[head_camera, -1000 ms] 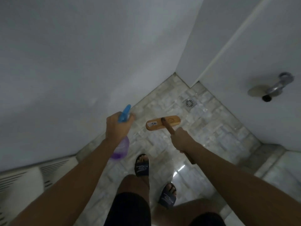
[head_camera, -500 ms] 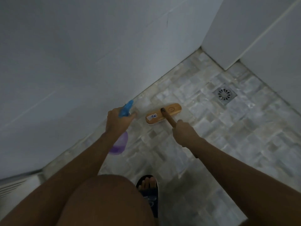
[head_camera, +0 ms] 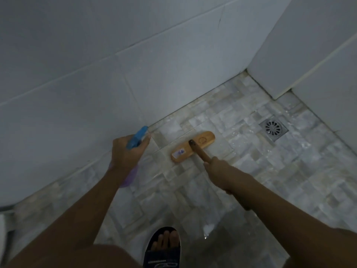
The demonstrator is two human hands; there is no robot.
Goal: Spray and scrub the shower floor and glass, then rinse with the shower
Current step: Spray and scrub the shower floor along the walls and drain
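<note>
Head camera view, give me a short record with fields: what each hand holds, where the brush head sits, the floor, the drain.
left hand: gripping a spray bottle with blue trigger head and purple body, nozzle aimed at the foot of the wall
right hand: gripping the brown wooden handle
wooden scrub brush head: flat on the floor, close to the white tiled wall
floor: pale stone-look mosaic tiles, wet sheen
drain: square metal grate, uncovered, right of the brush
foot: one dark sandal at bottom edge

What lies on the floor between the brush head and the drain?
Nothing: the head view shows only bare, wet mosaic floor tile between the wooden brush head and the square metal drain.
</note>
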